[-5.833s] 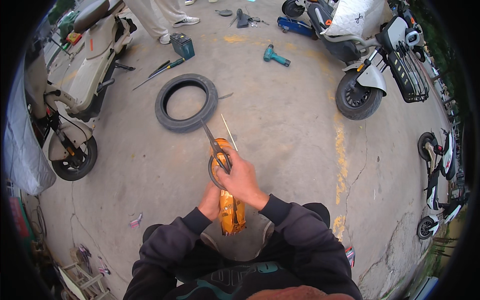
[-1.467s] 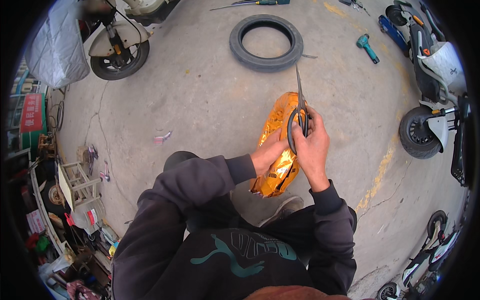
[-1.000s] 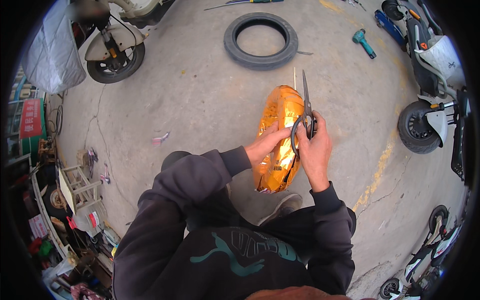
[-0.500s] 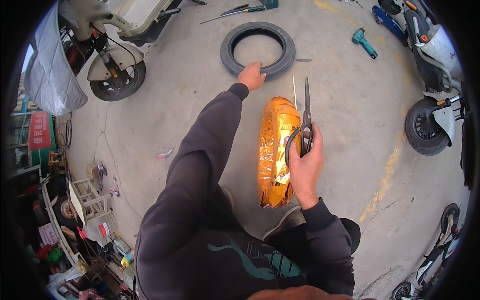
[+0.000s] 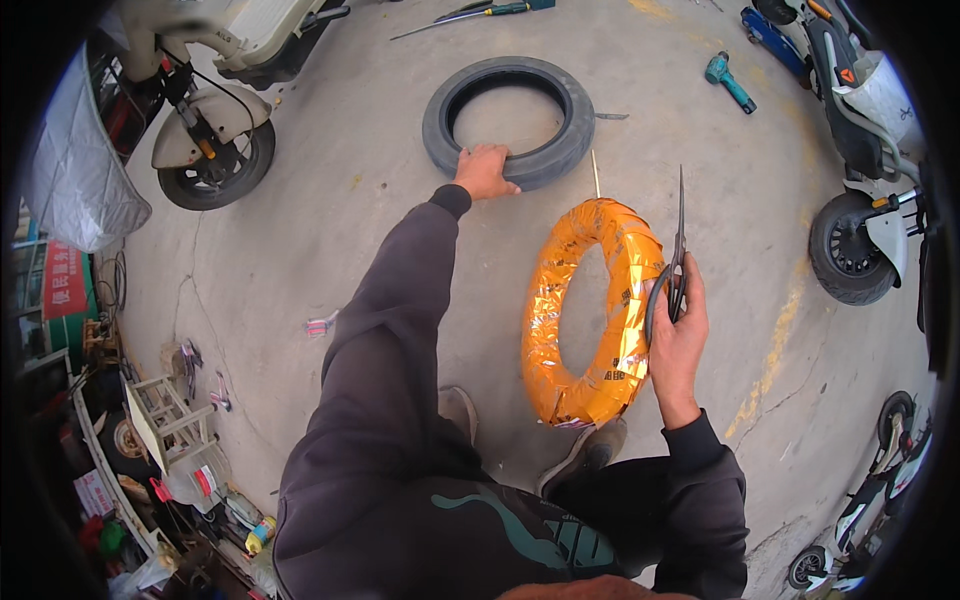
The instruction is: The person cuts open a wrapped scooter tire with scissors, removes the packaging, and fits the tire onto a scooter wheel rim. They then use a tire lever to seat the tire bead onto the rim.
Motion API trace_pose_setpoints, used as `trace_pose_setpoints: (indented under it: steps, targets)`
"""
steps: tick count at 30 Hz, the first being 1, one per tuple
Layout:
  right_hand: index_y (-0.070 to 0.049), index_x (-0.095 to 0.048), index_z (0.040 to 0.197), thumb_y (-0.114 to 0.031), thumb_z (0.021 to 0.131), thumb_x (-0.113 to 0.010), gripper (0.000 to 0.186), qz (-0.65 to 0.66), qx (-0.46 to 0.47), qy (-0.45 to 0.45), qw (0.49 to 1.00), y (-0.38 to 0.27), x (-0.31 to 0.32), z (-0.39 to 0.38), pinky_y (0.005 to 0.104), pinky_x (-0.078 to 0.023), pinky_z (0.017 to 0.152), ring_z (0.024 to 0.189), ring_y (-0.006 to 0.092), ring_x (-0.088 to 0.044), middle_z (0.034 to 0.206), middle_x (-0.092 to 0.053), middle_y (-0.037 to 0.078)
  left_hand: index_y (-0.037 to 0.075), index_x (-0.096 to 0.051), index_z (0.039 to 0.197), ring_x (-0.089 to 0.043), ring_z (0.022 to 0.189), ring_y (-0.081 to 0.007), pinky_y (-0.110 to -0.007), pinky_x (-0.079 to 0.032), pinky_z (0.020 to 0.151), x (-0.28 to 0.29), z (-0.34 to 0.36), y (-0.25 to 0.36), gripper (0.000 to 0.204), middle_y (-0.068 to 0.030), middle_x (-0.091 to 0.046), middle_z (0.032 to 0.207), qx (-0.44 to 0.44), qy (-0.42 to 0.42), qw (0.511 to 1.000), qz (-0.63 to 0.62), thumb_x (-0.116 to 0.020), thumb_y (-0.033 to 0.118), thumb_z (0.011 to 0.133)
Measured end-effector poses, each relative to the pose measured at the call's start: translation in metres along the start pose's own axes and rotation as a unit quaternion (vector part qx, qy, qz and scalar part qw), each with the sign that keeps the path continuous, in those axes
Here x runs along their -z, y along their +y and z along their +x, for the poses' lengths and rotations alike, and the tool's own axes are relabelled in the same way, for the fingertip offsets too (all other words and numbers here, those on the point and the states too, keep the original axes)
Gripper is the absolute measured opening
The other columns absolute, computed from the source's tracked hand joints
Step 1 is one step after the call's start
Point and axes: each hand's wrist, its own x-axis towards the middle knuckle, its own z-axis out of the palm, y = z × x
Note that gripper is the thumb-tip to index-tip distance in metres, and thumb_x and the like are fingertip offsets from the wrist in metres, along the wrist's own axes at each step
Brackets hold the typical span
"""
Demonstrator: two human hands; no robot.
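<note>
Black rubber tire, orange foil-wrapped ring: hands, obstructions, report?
Left hand on black tire, near side. Right hand holding dark metal scissors, at orange ring's right side. Thin pale stick between ring and tire.

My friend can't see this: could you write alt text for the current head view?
A person's left hand touches a dark tire lying on concrete, while scissors sit in the grip of the right hand, beside a ring wrapped in shiny orange film. A teal drill lies farther off, with parked scooters on both sides.
</note>
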Motion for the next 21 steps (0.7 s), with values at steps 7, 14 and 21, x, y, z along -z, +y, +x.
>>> trace_pose_setpoints:
  steps: [7, 14, 21]
  targets:
    - [-0.002, -0.051, 0.144, -0.018, 0.097, -0.066, 0.052, -0.018, 0.050, -0.027, 0.998, 0.001, -0.005, 0.014, 0.0343, -0.053, 0.086, 0.097, 0.0221, -0.069, 0.108, -0.071, 0.017, -0.006, -0.061, 0.131, -0.067, 0.110, -0.0293, -0.038, -0.051, 0.096, 0.167, -0.092, 0.004, 0.081, -0.0197, -0.067, 0.122, 0.005, -0.093, 0.957, -0.275, -0.082, 0.052, 0.078]
    - [-0.004, -0.050, 0.144, -0.026, 0.097, -0.065, 0.054, -0.070, 0.065, -0.078, 0.992, -0.004, -0.006, 0.004, 0.0367, -0.052, 0.092, 0.104, 0.0263, -0.069, 0.114, -0.070, 0.018, -0.009, -0.052, 0.139, -0.064, 0.113, -0.0230, -0.031, -0.050, 0.099, 0.186, -0.167, -0.047, 0.087, -0.0197, -0.064, 0.127, 0.090, -0.105, 0.908, -0.397, -0.073, 0.057, 0.087]
    - [-0.001, -0.050, 0.145, -0.023, 0.098, -0.065, 0.054, -0.063, 0.077, -0.084, 0.991, 0.006, 0.003, 0.002, 0.0366, -0.050, 0.097, 0.112, 0.0250, -0.066, 0.123, -0.068, 0.019, -0.006, -0.055, 0.139, -0.065, 0.110, -0.0190, -0.028, -0.051, 0.097, 0.176, -0.184, -0.043, 0.082, -0.0150, -0.066, 0.124, 0.062, -0.052, 0.903, -0.421, -0.070, 0.058, 0.090]
